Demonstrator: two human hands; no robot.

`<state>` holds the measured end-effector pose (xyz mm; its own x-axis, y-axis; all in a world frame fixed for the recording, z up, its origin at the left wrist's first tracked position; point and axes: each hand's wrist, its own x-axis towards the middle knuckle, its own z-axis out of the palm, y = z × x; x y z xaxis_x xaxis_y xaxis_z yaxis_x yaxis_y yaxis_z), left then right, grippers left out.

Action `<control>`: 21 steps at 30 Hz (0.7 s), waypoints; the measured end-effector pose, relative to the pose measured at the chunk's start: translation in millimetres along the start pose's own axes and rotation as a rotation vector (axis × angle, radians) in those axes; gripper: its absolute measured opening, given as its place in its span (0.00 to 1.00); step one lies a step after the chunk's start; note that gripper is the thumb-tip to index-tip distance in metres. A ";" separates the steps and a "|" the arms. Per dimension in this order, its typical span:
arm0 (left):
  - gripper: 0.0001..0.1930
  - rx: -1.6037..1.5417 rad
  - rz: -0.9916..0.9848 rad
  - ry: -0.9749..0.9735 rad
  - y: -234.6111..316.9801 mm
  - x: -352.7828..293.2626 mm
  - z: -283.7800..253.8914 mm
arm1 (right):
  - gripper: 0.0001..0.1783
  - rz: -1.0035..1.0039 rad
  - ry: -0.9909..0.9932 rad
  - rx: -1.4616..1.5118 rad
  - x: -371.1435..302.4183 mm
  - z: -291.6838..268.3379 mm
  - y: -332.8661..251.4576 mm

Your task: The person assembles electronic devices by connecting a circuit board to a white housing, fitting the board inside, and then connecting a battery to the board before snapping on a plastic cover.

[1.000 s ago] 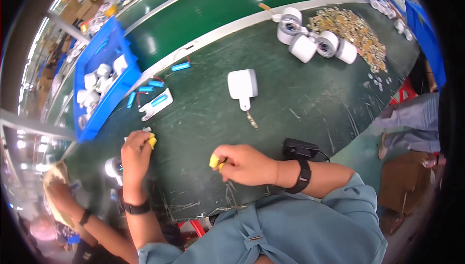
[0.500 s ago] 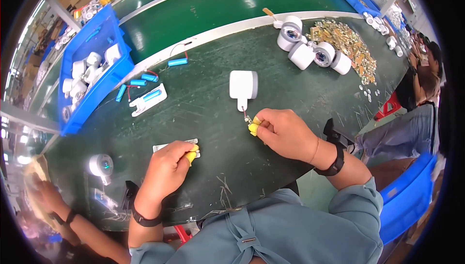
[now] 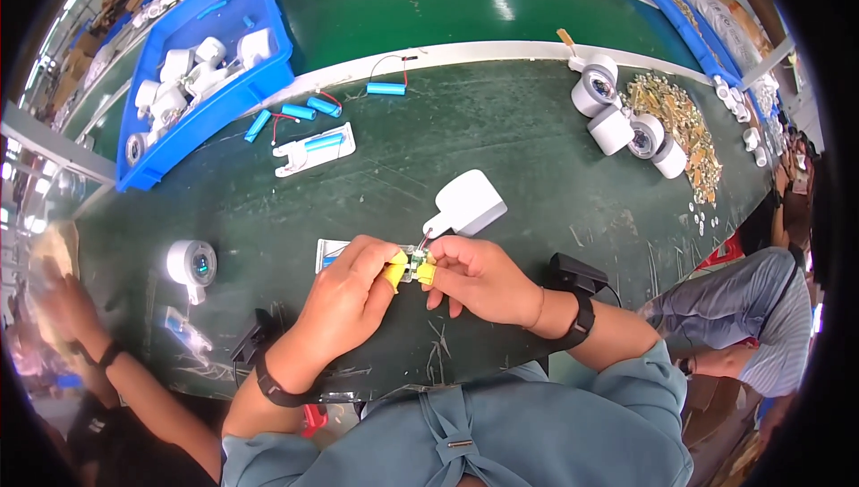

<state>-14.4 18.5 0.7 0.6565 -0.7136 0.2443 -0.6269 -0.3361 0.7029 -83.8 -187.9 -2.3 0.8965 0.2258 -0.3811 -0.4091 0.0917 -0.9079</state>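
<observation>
My left hand (image 3: 344, 299) is closed on a white plastic handle shell (image 3: 324, 249), with a bit of blue battery showing inside it; my fingers hide most of its middle. Opposite it, my right hand (image 3: 490, 283) pinches a small green circuit board (image 3: 418, 258) against the shell's right end. Yellow covers wrap the fingertips of both hands. Thin wires run from the board to a white round-headed housing (image 3: 471, 201), which lies tilted on the dark green table just beyond my right hand. Whether the board is seated in the shell cannot be made out.
A blue bin (image 3: 206, 111) of white housings stands far left. Near it lie blue batteries (image 3: 299, 111) and another shell with a battery (image 3: 313, 149). Several white units (image 3: 611, 131) and a heap of small boards (image 3: 676, 120) sit far right. A co-worker's arm (image 3: 148, 398) reaches in at left.
Both hands have come together, the right moving left with the circuit board to the shell. The wired housing has turned and shifted nearer. The whole view has swung left.
</observation>
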 end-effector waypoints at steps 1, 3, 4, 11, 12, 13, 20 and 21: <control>0.16 -0.030 0.012 0.011 0.1 0.6 1.5 | 0.08 0.006 -0.007 0.001 -0.4 0.2 0.6; 0.16 -0.058 0.023 0.014 -1.9 0.5 2.8 | 0.08 -0.014 -0.006 0.000 -1.0 0.1 2.1; 0.16 -0.047 0.051 0.042 -3.8 -0.4 4.3 | 0.08 -0.011 -0.008 0.005 -0.8 0.8 3.1; 0.15 0.151 0.181 0.092 3.5 6.1 5.5 | 0.08 -0.092 0.006 -0.059 -3.6 1.4 7.5; 0.15 0.151 0.180 0.089 4.2 6.3 6.3 | 0.09 -0.081 0.014 -0.097 -3.8 1.4 6.4; 0.15 0.172 0.180 0.096 4.9 6.4 7.0 | 0.09 -0.080 0.014 -0.095 -3.8 0.9 5.9; 0.17 0.299 0.303 0.187 3.1 7.3 9.1 | 0.09 -0.074 -0.015 0.034 -3.5 -1.6 6.9; 0.17 0.300 0.303 0.188 3.8 7.0 9.3 | 0.09 -0.082 -0.008 0.053 -3.5 -1.6 7.4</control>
<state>-16.1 6.5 -1.1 0.4728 -0.6922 0.5454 -0.8774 -0.3123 0.3642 -89.7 -189.6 -7.9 0.9260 0.2236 -0.3043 -0.3431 0.1614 -0.9253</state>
